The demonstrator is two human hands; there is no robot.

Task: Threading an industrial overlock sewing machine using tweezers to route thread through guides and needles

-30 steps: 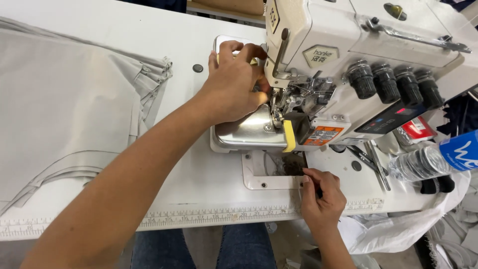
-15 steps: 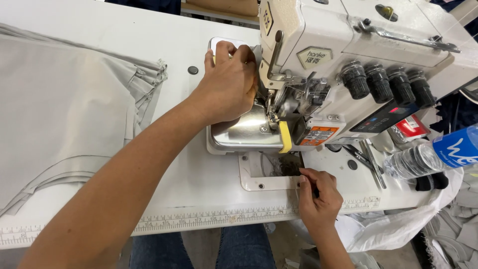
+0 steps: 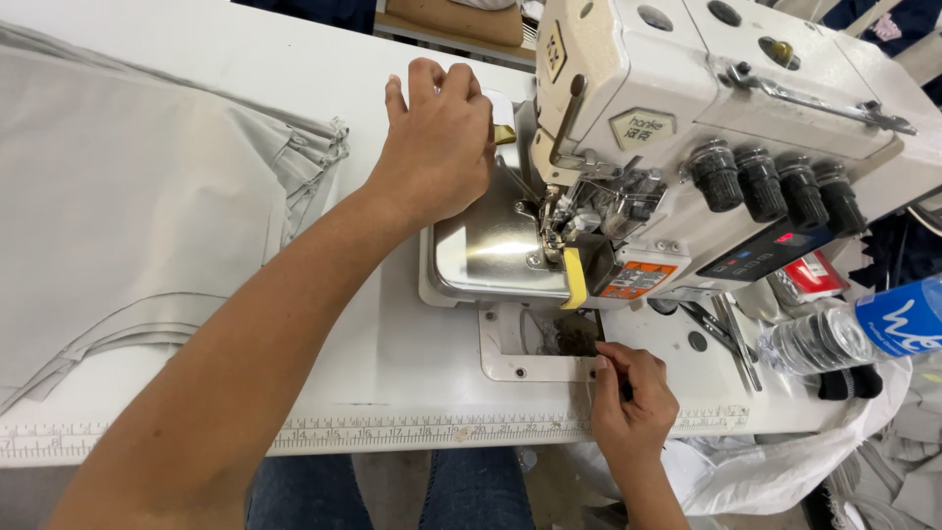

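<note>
A cream overlock sewing machine (image 3: 687, 79) stands on the white table (image 3: 383, 363). My left hand (image 3: 437, 147) reaches across its shiny metal bed plate (image 3: 486, 255), fingers curled at a small white and gold part just left of the machine's needle area; whether it grips that part is hidden. My right hand (image 3: 633, 402) is at the table's front edge, pinching a thin dark tool (image 3: 625, 390) beside the open cut-out (image 3: 549, 339) under the machine, where lint shows. A yellow guard (image 3: 574, 280) hangs at the machine's front.
Grey fabric (image 3: 128, 196) lies spread over the table's left half. A measuring strip (image 3: 343, 432) runs along the front edge. A clear water bottle (image 3: 863, 334) lies at the right, with scissors-like metal tools (image 3: 726, 334) near it and a white plastic bag (image 3: 765, 471) below.
My left hand has moved back and up from the needle area toward the rear of the bed plate. My right hand stays at the cut-out's edge.
</note>
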